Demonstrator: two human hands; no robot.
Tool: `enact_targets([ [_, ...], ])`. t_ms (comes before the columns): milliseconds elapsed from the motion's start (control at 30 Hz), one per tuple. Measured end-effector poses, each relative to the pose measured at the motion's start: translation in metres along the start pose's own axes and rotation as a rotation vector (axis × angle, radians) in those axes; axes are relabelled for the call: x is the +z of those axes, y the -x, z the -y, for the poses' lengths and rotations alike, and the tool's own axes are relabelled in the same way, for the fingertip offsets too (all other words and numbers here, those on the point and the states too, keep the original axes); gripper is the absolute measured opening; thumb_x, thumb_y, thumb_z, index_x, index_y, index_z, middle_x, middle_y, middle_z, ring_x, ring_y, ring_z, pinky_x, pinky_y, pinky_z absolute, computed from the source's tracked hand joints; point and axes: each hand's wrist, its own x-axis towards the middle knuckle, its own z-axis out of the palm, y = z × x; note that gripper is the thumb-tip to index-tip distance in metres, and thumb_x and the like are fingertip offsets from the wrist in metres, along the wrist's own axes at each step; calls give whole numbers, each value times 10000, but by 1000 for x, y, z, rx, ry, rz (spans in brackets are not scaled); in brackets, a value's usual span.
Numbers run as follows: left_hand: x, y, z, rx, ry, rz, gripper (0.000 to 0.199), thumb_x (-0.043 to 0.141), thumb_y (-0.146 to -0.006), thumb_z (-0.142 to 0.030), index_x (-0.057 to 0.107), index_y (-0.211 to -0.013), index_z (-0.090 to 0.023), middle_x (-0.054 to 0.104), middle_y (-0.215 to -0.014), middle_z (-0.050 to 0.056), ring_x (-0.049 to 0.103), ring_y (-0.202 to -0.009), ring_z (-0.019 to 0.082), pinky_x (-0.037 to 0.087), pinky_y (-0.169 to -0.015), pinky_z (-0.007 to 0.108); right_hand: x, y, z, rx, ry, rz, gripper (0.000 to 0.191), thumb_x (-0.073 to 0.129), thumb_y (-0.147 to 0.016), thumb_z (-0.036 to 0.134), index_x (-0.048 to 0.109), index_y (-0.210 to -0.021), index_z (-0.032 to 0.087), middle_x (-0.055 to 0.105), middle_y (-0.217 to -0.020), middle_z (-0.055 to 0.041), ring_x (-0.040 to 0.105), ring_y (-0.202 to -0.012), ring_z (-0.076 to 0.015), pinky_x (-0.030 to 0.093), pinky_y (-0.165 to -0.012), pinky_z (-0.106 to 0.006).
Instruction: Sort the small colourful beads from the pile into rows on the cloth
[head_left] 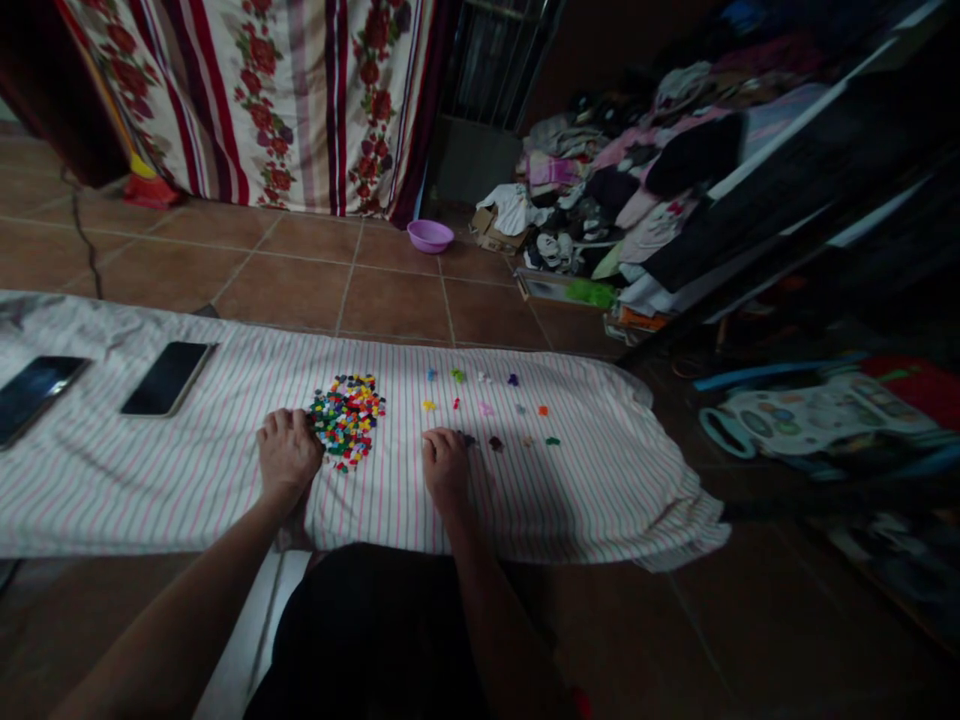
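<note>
A heap of small multicoloured pieces lies on the striped cloth. My left hand rests against the heap's left edge, fingers bent; whether it holds a piece is hidden. To the right of the heap, small groups sorted by colour lie in rows, among them yellow pieces, pink pieces, an orange group and dark green pieces. My right hand is closed on the cloth at the left end of the nearest row, beside a dark group. What its fingers hold, if anything, is too small to name.
Two phones, one nearer the heap and one at the far left, lie on the cloth. Beyond it, a purple bowl stands on the tiled floor near a clothes pile. A dark frame crosses the right side.
</note>
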Motion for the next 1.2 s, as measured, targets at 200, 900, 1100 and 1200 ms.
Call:
enact_targets([
  [200,1,0,0,1,10,-1,297,347,-882,-263,573,-1016,-125,532,-998,169,444,-972,318,318,-776,409,1,-4,3,-30,34,29,226,486,-881,100,697,-896,180,681,-909,-70,569,-900,-202,429,-866,-343],
  [900,-3,0,-2,-4,15,20,291,328,-903,-245,571,-1011,-127,541,-1001,162,454,-983,319,313,-767,398,36,-39,48,-79,-56,241,298,533,-863,106,710,-1076,217,672,-1003,-70,607,-961,-204,496,-887,-334],
  [1100,-2,-1,-2,-3,35,9,285,337,-903,-240,576,-1010,-128,542,-1000,161,453,-991,317,317,-777,401,48,-38,50,-93,-102,261,333,507,-843,56,719,-1052,205,655,-993,-76,604,-966,-197,502,-889,-311],
  [1200,-2,-1,-3,-15,45,24,287,344,-902,-245,581,-1011,-124,548,-1004,163,452,-996,318,320,-784,404,51,-37,49,-91,-97,249,322,505,-854,72,716,-1048,221,648,-977,-72,600,-956,-198,503,-878,-319],
])
